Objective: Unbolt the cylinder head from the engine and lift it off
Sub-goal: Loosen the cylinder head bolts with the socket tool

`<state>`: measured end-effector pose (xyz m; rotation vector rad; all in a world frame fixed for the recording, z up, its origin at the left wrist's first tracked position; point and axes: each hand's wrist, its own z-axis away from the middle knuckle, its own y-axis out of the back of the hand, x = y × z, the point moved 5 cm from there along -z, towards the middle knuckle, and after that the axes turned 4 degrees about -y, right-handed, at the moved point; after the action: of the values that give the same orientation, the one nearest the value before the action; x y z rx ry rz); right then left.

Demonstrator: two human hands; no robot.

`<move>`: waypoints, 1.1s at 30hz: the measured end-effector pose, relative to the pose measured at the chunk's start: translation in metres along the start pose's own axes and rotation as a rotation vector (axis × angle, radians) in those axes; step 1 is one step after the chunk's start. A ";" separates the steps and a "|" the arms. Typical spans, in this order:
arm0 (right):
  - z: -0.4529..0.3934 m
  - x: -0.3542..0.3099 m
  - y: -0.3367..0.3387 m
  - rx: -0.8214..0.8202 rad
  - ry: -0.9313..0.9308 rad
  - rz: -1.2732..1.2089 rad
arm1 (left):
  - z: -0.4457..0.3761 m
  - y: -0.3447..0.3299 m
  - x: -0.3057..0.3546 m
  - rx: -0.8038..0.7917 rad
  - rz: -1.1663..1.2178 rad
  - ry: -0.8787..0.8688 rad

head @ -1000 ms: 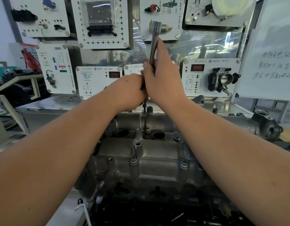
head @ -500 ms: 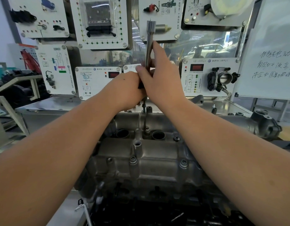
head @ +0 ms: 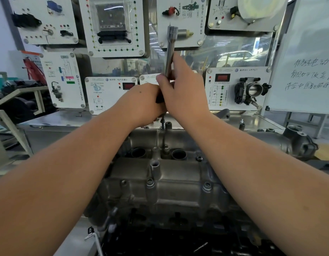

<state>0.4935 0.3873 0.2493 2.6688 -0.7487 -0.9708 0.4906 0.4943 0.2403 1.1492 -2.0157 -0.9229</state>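
a wall of white automotive training panels (head: 112, 24), one carrying a throttle body (head: 252, 90), and a handwritten whiteboard (head: 311, 67) stand behind a steel workbench (head: 54, 121) in this workshop. in front of it sits the bare metal cylinder head (head: 160, 182), still seated on the engine, its bolt bosses and two round wells facing up. you reach over it with both forearms stretched forward and converging at the centre. your right hand (head: 186, 93) is raised, fingers and thumb wrapped around the shaft of a long socket extension bar (head: 170, 50) that stands nearly upright, its socket end pointing at the panels. your left hand (head: 141, 104) sits just below and touching the right, fingers curled round the tool's dark lower part, though what exactly they grip is hidden. below your hands a thin shaft (head: 163, 133) runs down to a bolt (head: 166, 147) between the two wells. a bent metal rod (head: 95, 239) lies at the bench's near edge.
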 end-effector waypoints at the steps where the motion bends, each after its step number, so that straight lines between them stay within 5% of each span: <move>1: -0.001 0.001 -0.001 0.003 -0.006 0.010 | 0.000 0.000 -0.001 0.005 0.005 0.006; 33: 0.003 -0.002 -0.001 -0.007 -0.030 -0.031 | -0.002 -0.003 -0.001 0.008 -0.017 -0.021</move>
<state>0.4906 0.3893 0.2473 2.6729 -0.7109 -1.0211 0.4941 0.4939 0.2393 1.1669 -2.0309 -0.9397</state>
